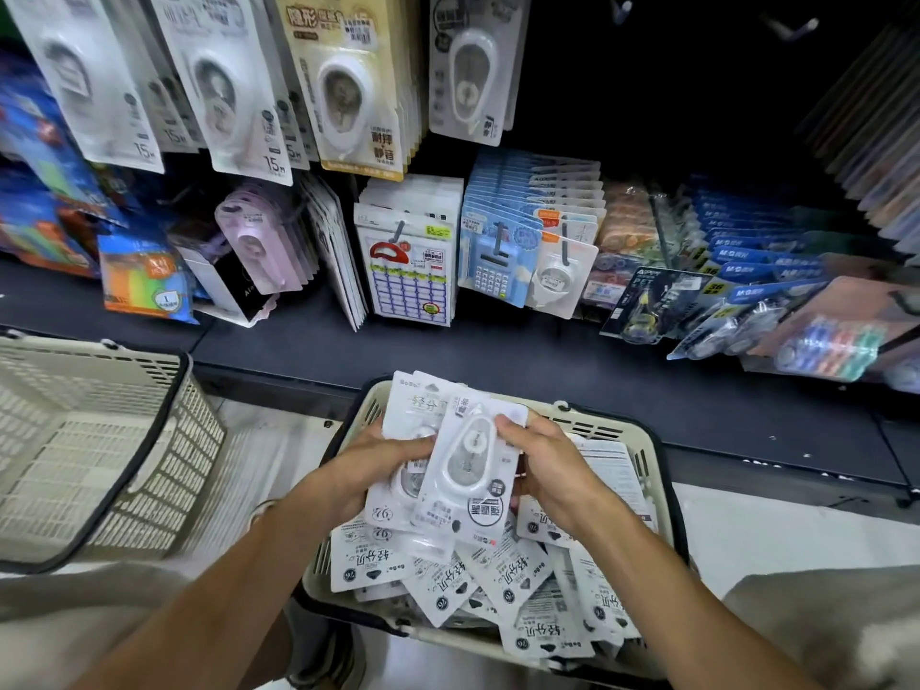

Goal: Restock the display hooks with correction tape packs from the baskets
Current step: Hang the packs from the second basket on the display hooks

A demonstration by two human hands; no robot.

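Both my hands hold a small stack of white correction tape packs [465, 460] above a beige basket [662, 470] full of several more such packs [503, 580]. My left hand [383, 465] grips the stack from the left, fingers curled under it. My right hand [542, 465] grips its right edge, thumb on the top pack. Correction tape packs hang on display hooks [348, 92] at the upper left. Two bare hooks [791, 27] jut from the dark panel at the upper right.
A second beige basket [164, 470] with a black handle sits on the floor at the left, nothing visible inside. A dark shelf ledge [547, 361] runs across the middle. Hanging stationery packs [413, 261] fill the lower row, with blue packs [747, 261] at the right.
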